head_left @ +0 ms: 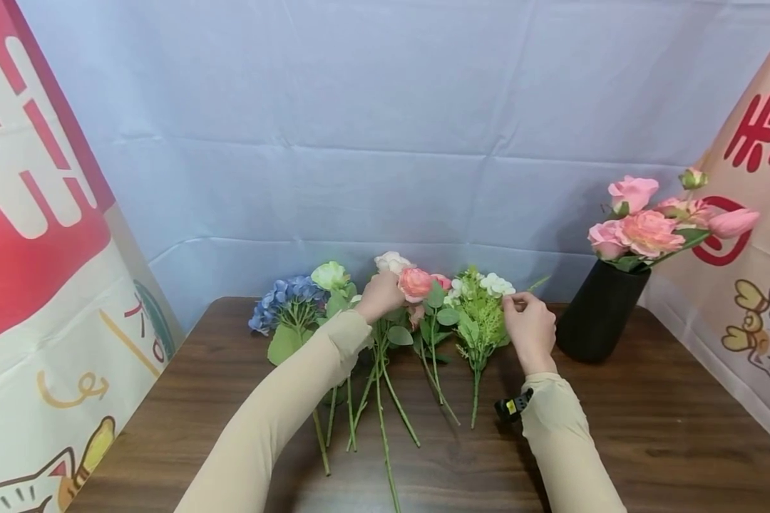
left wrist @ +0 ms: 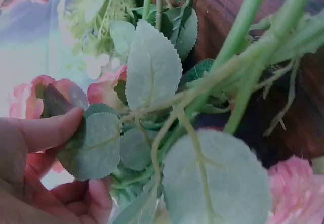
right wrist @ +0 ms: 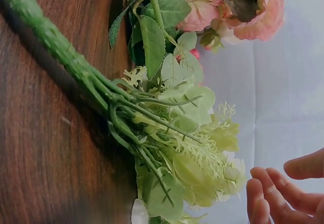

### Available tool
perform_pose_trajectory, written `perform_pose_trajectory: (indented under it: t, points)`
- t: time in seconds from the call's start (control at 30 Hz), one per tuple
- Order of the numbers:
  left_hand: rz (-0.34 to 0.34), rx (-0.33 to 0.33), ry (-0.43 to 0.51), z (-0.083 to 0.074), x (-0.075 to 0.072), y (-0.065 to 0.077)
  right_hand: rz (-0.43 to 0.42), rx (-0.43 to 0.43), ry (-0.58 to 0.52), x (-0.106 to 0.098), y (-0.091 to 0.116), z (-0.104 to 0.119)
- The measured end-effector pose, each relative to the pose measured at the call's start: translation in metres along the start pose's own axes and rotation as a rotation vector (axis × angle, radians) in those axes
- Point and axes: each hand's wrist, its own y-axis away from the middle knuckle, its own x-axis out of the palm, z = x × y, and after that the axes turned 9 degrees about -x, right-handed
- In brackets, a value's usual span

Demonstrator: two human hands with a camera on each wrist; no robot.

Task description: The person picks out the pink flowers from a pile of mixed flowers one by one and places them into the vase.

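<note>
A pale blue cloth (head_left: 385, 107), creased in long lines, hangs across the back, with one printed panel (head_left: 32, 278) to the left of it and a second panel (head_left: 753, 285) to the right, both carrying red shapes and cartoon figures. Before the cloth is a dark brown wood-grain table (head_left: 667, 427), and near its right end I see a black vase (head_left: 599, 310). Loose flowers lie in a row over the middle, heads toward the cloth, stems (head_left: 385, 434) toward the person in beige sleeves (head_left: 295, 392). The left hand (head_left: 381, 296) has thumb and bent fingers pinched on a coral rose (head_left: 415, 283) midway along the row; the right hand (head_left: 529, 328) is by the white-flowered spray (head_left: 478, 324) at the row's right end. Only the head view takes in the vase; the left wrist view adds toothed leaves (left wrist: 153, 64) near the thumb, and the right wrist view reveals a gap between the right thumb and loosely curved fingers, nothing in them. I count one vase, five pink blooms (head_left: 651, 233) in it, one blue hydrangea (head_left: 289, 303), one white bloom (head_left: 393, 262), one pale green bloom (head_left: 330, 276) and, in the vase, one small bud (head_left: 693, 179).
</note>
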Motion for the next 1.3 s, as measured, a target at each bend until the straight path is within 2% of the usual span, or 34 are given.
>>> perform_pose_trajectory:
  t: [0.17, 0.27, 0.37, 0.47, 0.57, 0.63, 0.67, 0.8, 1.03, 1.2, 1.3]
  points:
    - [-0.017, 0.057, 0.024, 0.005, -0.004, 0.001, 0.013, 0.009, -0.001, -0.001, 0.001, 0.002]
    - [-0.034, 0.103, 0.078, 0.008, -0.008, 0.002, 0.010, 0.012, -0.010, 0.001, 0.000, -0.001]
    - [-0.007, 0.106, 0.177, 0.011, -0.011, 0.001, 0.004, 0.002, -0.030, 0.006, -0.006, -0.010]
    - [0.047, 0.038, 0.321, 0.014, -0.014, 0.000, 0.000, -0.009, -0.054, 0.010, -0.011, -0.020]
    - [0.083, -0.031, 0.479, 0.016, -0.014, -0.001, -0.003, -0.003, -0.050, 0.009, -0.010, -0.019]
    - [0.089, -0.070, 0.564, 0.017, -0.015, -0.001, 0.000, 0.010, -0.038, 0.004, -0.006, -0.011]
    - [0.086, -0.083, 0.606, 0.017, -0.015, -0.001, 0.002, 0.024, -0.022, 0.000, -0.001, -0.003]
    - [0.088, -0.115, 0.722, 0.016, -0.019, 0.001, 0.015, 0.019, -0.005, -0.003, 0.001, 0.001]
    - [0.198, -0.119, 0.966, 0.012, -0.027, 0.003, 0.010, 0.004, -0.002, -0.003, -0.001, 0.002]
    - [0.285, -0.205, 1.143, 0.017, -0.031, 0.004, 0.017, 0.015, -0.007, -0.002, -0.001, 0.000]
    - [0.331, -0.250, 1.202, 0.019, -0.033, 0.005, 0.017, 0.016, -0.010, -0.003, 0.000, 0.000]
